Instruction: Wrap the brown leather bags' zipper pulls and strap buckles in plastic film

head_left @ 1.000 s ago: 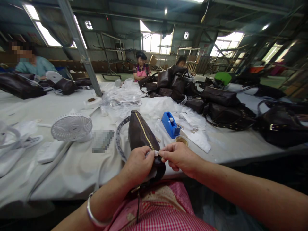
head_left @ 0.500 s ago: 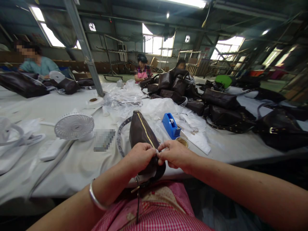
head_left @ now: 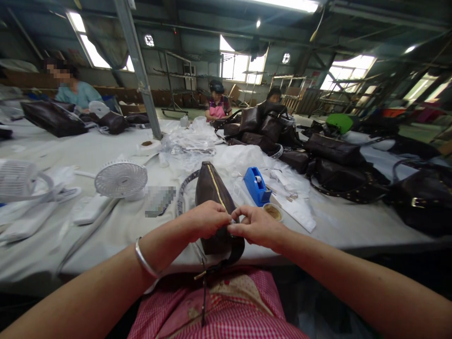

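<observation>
Dark bag [head_left: 205, 189], lower centre of frame; its zip [head_left: 216, 186] apparently done up. My left hand [head_left: 209, 220] bunched, right hand [head_left: 257, 227] loosely curled, nearly touching at the near end (grip hidden, can't tell what's held). Work there looks unfinished.

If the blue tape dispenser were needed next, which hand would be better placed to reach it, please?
Probably the right hand: the blue tape dispenser stands just beyond it, right of the bag, whereas the left hand lies farther off, over the bag.
</observation>
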